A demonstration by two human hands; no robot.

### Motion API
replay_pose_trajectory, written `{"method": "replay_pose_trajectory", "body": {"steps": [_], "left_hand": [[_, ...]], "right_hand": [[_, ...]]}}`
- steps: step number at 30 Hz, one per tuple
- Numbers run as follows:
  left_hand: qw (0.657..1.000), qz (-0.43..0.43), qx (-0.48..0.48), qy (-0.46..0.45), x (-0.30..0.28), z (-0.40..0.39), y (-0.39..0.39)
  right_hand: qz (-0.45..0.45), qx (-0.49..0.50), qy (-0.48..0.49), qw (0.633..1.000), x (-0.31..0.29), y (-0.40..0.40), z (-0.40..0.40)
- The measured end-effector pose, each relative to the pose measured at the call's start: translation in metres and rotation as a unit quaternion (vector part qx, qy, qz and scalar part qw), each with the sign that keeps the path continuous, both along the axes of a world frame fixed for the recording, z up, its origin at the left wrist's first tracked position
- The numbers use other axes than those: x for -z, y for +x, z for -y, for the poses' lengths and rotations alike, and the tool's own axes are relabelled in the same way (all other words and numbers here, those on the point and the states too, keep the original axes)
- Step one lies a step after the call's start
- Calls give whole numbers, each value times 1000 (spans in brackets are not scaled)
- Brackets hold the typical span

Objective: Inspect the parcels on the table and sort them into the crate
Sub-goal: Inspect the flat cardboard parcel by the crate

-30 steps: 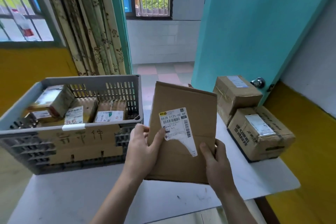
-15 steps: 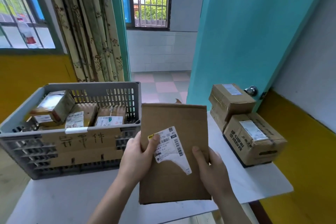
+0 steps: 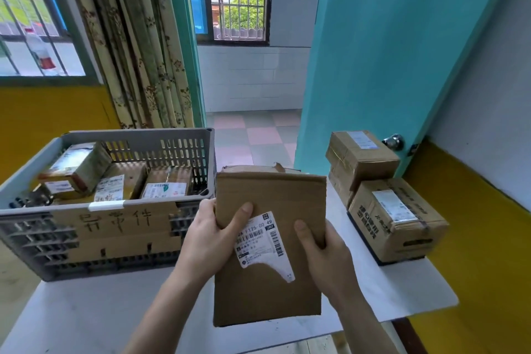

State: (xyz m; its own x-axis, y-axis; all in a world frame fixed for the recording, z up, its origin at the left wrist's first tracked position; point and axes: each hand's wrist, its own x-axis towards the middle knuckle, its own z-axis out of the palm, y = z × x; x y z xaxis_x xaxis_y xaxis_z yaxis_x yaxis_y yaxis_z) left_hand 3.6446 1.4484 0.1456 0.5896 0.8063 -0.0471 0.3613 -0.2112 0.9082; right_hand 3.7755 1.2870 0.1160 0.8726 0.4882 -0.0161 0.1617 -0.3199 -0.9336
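The left hand [image 3: 214,234] grips the left edge of a flat cardboard parcel [image 3: 270,247], thumb pressed across its front just above the label, fingers hidden behind. The right hand [image 3: 324,256] holds the right edge the same way, thumb on the front face. Between them the parcel is held up, face toward the camera, above the near edge of the tabletop [image 3: 402,290], just right of the crate.

The parcel is a thin brown cardboard mailer, creased near its top, with a ragged flap showing behind the upper edge. Its white shipping label [image 3: 263,241] sits crooked and looks partly torn away at the lower right, leaving a curved white remnant.

By the look of it this one is under inspection and not yet sorted. The grey slotted crate [image 3: 138,135], at the left edge of the tabletop, already holds several labelled parcels. Two boxes [image 3: 388,210] remain, stacked along the right edge, so at least three are left to place.
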Motion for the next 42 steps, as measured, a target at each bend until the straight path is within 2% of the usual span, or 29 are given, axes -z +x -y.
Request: {"method": "replay_pose_trajectory", "body": {"steps": [3,8,13,19,25,29,32,36,42], "left_hand": [[1000,13,-13,17,-3,2,2],[998,42,-1,35,4,5,3],[998,9,34,43,5,1,2],[999,-22,7,25,-15,-1,9],[999,2,6,39,-9,7,11],[1000,8,4,-11,-22,11,16],[998,12,-19,-58,-29,8,20],[997,22,-3,-79,-25,11,24],[987,35,3,-156,-24,9,31]], "right_hand": [[-14,12,-5,1000,-4,6,-1],[46,12,-14,999,-13,16,-2],[48,10,-10,999,-10,14,2],[27,-16,-1,999,-26,18,1],[55,-13,7,998,-35,23,1],[22,-18,36,999,-43,26,10],[-17,-42,13,999,-49,30,13],[-66,3,1,998,-45,42,15],[-74,5,9,997,-48,40,14]]}}
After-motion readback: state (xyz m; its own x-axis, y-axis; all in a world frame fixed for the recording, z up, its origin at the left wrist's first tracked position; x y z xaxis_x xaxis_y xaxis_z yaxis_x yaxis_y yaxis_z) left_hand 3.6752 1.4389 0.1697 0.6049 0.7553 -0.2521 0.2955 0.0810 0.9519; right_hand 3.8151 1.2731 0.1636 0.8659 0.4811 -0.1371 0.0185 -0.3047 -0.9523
